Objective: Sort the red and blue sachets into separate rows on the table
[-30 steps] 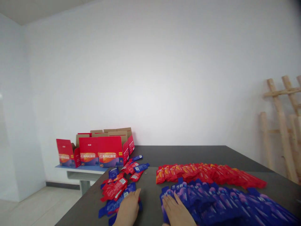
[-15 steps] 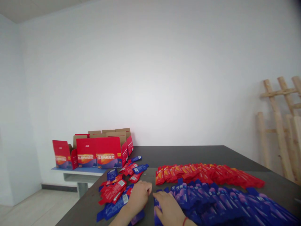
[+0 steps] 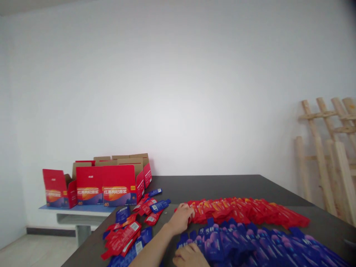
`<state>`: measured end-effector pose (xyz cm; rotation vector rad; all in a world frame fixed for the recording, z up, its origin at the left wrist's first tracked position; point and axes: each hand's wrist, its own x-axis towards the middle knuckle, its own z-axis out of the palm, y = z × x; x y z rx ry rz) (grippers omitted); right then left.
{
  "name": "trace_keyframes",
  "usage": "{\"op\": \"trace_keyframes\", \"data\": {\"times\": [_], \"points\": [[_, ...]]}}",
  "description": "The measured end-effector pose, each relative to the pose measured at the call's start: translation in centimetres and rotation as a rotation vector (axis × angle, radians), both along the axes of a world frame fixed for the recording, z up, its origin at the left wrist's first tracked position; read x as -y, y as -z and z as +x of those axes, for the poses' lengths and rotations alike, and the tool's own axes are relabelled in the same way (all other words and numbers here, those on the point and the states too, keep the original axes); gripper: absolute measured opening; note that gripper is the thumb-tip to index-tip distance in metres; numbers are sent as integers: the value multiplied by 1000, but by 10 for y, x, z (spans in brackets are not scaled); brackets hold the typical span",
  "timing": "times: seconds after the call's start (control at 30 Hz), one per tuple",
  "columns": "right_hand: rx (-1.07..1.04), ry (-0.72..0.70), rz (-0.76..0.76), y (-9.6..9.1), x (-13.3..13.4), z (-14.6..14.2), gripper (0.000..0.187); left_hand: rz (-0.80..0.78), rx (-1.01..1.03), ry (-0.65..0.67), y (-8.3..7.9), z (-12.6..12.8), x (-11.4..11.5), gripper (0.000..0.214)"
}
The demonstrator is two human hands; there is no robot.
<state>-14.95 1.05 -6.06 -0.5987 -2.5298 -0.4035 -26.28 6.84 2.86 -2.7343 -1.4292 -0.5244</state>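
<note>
My left hand (image 3: 180,218) is at the left end of a long overlapping row of red pouches (image 3: 230,209). Its fingers are bent around a red pouch, of which only a bit of red shows beyond the knuckles. My right hand (image 3: 190,256) lies at the left end of the nearer row of blue pouches (image 3: 239,241). Its slightly bent fingers rest on the pouches there; the lower part of the hand is cut off by the frame. To the left of both hands, loose red pouches (image 3: 122,237) and blue pouches (image 3: 160,205) lie in a mixed heap.
Red printed cardboard boxes (image 3: 119,185) with raised flaps stand on a lower blue-topped table (image 3: 83,210) at the left. The dark table (image 3: 205,185) reaches back to the white wall. Wooden poles (image 3: 319,155) lean at the right.
My left hand has moved from beside the loose heap up and right to the red row. My right hand is lower and slightly left, still by the blue pouches. The view has shifted.
</note>
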Motion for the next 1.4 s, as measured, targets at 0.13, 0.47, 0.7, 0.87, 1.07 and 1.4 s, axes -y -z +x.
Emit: {"op": "trace_keyframes", "data": {"times": [0.13, 0.47, 0.7, 0.87, 1.07, 1.4], "points": [[-35, 3, 64, 16, -11, 5, 9, 37, 142, -146, 16, -12, -4, 42], [83, 98, -313, -73, -2, -7, 22, -104, 89, -475, 20, -66, -21, 36], [136, 147, -430, -85, -32, -44, 41, -8, -59, -744, 3, -94, -59, 39], [206, 235, -486, -63, -49, -56, 52, -19, -138, -867, 7, -99, -71, 38], [173, 353, -548, -60, -41, -44, 69, -50, -214, -830, 21, -88, -43, 38], [144, 294, -430, -62, -64, -45, 36, -98, -158, -765, -2, -80, -4, 33]]}}
